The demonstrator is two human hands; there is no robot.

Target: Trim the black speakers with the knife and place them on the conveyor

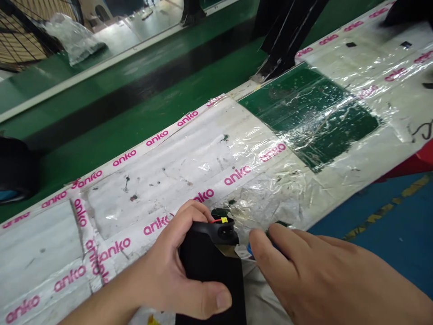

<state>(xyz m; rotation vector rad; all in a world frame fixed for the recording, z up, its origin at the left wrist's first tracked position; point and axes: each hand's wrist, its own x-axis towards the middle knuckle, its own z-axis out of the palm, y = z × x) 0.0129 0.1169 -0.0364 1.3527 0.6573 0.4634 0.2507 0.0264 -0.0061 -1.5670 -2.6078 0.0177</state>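
Note:
My left hand is wrapped round a black housing, its thumb lying across the flat face. At the rounded upper end of that housing is an opening, with a red wire and a yellow tag showing there. My right hand is closed on a small blue-handled tool, mostly hidden by the fingers. The tool's pale, flat tip meets the housing's edge beside a brownish patch. What exact kind of tool it is, I cannot make out.
A white-covered bench edge, taped with pink "anko" lettering, runs diagonally under my hands. Beyond it lies a green conveyor belt. A clear plastic bag rests on the far side near a wire fan guard. Black supports stand at the back.

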